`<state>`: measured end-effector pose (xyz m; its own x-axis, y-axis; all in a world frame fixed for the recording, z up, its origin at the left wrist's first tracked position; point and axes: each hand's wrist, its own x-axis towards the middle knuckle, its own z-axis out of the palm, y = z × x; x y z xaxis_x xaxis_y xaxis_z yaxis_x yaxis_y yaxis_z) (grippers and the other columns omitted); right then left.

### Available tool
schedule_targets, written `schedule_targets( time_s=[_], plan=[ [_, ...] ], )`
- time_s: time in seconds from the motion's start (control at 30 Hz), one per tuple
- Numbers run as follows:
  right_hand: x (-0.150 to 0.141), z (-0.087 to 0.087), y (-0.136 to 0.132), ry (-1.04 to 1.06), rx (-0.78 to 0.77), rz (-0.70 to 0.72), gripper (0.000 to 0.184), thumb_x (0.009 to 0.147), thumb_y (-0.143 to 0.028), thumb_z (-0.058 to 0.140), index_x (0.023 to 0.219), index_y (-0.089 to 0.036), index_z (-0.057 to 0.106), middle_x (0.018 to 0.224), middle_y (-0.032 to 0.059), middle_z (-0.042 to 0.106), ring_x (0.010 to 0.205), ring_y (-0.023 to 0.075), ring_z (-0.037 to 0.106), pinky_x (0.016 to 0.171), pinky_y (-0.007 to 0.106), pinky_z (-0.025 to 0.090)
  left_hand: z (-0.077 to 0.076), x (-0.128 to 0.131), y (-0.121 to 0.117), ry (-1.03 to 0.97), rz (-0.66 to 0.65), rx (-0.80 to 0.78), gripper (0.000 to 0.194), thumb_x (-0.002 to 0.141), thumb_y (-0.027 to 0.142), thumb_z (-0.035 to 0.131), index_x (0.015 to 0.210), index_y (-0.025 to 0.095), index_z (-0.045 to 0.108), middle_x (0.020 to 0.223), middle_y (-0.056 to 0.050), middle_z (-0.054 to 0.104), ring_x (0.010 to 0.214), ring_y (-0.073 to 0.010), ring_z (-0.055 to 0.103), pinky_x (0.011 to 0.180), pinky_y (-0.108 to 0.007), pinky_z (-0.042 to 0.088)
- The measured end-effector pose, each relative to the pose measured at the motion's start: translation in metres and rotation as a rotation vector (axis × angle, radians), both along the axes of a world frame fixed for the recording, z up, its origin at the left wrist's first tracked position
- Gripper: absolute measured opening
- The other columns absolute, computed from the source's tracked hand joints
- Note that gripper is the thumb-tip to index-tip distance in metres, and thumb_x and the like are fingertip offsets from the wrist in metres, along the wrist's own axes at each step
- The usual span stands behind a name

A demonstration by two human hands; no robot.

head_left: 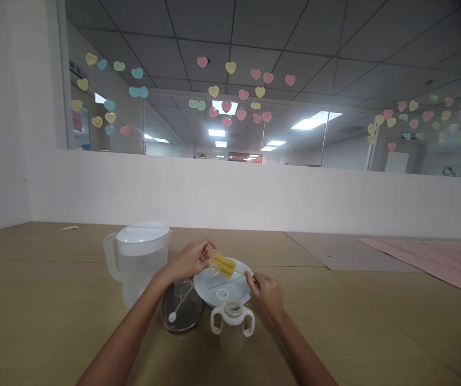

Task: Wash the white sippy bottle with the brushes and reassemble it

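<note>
My right hand (pixel 268 292) grips the thin green handle of a sponge bottle brush. Its yellow sponge head (pixel 224 265) is over the white plate (pixel 202 287). Close against the sponge, the curled fingers of my left hand (pixel 194 258) pinch a small clear plastic piece (pixel 214 268); its exact kind is hard to make out. A white ring (pixel 222 294) lies at the plate's near edge. In front of it stands an uncapped baby bottle (pixel 232 329) with two white handles.
A lidded pitcher (pixel 142 268) of clear liquid stands left. Beside the plate, a dark tray (pixel 188 316) carries a weighted straw (pixel 180 305) and a clear piece. Pink cloth (pixel 427 262) lies far right, a flat pale object (pixel 69 228) far left. A wall (pixel 254 198) closes the back.
</note>
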<state>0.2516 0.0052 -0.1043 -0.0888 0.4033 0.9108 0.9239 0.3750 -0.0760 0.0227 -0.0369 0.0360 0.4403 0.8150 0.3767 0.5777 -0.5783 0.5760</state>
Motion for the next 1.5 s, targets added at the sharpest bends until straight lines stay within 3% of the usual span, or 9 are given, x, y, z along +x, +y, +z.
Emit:
schedule_targets(
  time_s=[0.27, 0.43, 0.6, 0.87, 0.97, 1.1, 1.2, 1.37, 1.5],
  plan=[
    [0.005, 0.003, -0.002, 0.006, 0.012, 0.023, 0.052, 0.091, -0.043, 0.034, 0.053, -0.016, 0.056, 0.046, 0.0012, 0.055, 0.042, 0.0079, 0.047, 0.048, 0.023, 0.022, -0.007, -0.03, 0.016, 0.19, 0.219, 0.15, 0.039, 0.061, 0.005, 0.044, 0.097, 0.018, 0.05, 0.075, 0.0, 0.055, 0.068, -0.0123, 0.053, 0.063, -0.022, 0.041],
    [0.009, 0.003, -0.002, 0.013, -0.004, -0.01, 0.052, 0.09, -0.044, 0.034, 0.052, -0.016, 0.056, 0.046, 0.0009, 0.056, 0.042, 0.0081, 0.046, 0.047, 0.023, 0.02, -0.019, -0.028, 0.02, 0.492, 0.336, -0.166, 0.034, 0.053, 0.005, 0.057, 0.084, 0.018, 0.052, 0.07, 0.0, 0.06, 0.066, -0.0163, 0.058, 0.057, -0.022, 0.042],
    [0.013, 0.003, -0.001, 0.024, -0.052, -0.037, 0.052, 0.09, -0.045, 0.034, 0.052, -0.015, 0.056, 0.047, 0.0017, 0.057, 0.042, 0.0081, 0.046, 0.047, 0.023, 0.02, -0.039, -0.015, 0.029, 0.595, 0.369, -0.39, 0.029, 0.044, 0.004, 0.065, 0.068, 0.017, 0.053, 0.049, 0.001, 0.056, 0.045, -0.0196, 0.057, 0.046, -0.028, 0.043],
    [0.014, 0.003, -0.001, 0.012, -0.117, -0.029, 0.055, 0.09, -0.046, 0.031, 0.052, -0.015, 0.056, 0.049, 0.0031, 0.058, 0.042, 0.0073, 0.044, 0.047, 0.023, 0.019, -0.045, -0.005, 0.029, 0.668, 0.344, -0.416, 0.023, 0.05, 0.01, 0.067, 0.071, 0.015, 0.059, 0.054, -0.003, 0.063, 0.05, -0.0196, 0.06, 0.048, -0.026, 0.046],
    [0.015, 0.003, 0.0, 0.022, -0.123, -0.054, 0.056, 0.09, -0.047, 0.03, 0.052, -0.015, 0.056, 0.049, 0.0032, 0.058, 0.042, 0.0074, 0.043, 0.047, 0.024, 0.018, -0.041, -0.004, 0.027, 0.691, 0.362, -0.277, 0.031, 0.052, 0.012, 0.067, 0.082, 0.015, 0.061, 0.074, -0.01, 0.068, 0.067, -0.0233, 0.063, 0.058, -0.028, 0.047],
    [0.015, 0.003, 0.001, 0.057, -0.133, -0.091, 0.056, 0.089, -0.048, 0.03, 0.053, -0.015, 0.057, 0.05, 0.0036, 0.058, 0.042, 0.008, 0.043, 0.047, 0.024, 0.017, -0.04, 0.008, 0.027, 0.634, 0.331, -0.041, 0.029, 0.072, 0.013, 0.047, 0.098, 0.018, 0.059, 0.099, -0.012, 0.064, 0.09, -0.0221, 0.059, 0.072, -0.028, 0.043],
    [0.014, 0.004, 0.001, 0.071, -0.136, -0.099, 0.057, 0.09, -0.049, 0.029, 0.054, -0.015, 0.058, 0.05, 0.004, 0.058, 0.044, 0.0083, 0.044, 0.048, 0.023, 0.017, -0.053, 0.027, 0.03, 0.595, 0.227, 0.008, 0.023, 0.077, 0.019, 0.042, 0.083, 0.017, 0.063, 0.085, -0.008, 0.065, 0.079, -0.0197, 0.058, 0.067, -0.026, 0.04],
    [0.015, 0.005, 0.001, 0.075, -0.148, -0.103, 0.058, 0.09, -0.048, 0.028, 0.052, -0.014, 0.057, 0.05, 0.0037, 0.058, 0.043, 0.0079, 0.042, 0.048, 0.023, 0.016, -0.08, 0.047, 0.039, 0.568, 0.08, -0.068, 0.019, 0.066, 0.024, 0.052, 0.05, 0.016, 0.056, 0.049, 0.001, 0.051, 0.05, -0.0124, 0.046, 0.05, -0.023, 0.031],
    [0.017, 0.006, 0.003, 0.118, -0.159, -0.116, 0.059, 0.09, -0.049, 0.027, 0.053, -0.014, 0.057, 0.049, 0.0037, 0.056, 0.043, 0.008, 0.04, 0.048, 0.024, 0.015, -0.08, 0.043, 0.045, 0.51, -0.008, -0.085, 0.023, 0.066, 0.025, 0.05, 0.044, 0.016, 0.049, 0.043, 0.004, 0.041, 0.046, -0.0093, 0.037, 0.046, -0.022, 0.026]
  ],
)
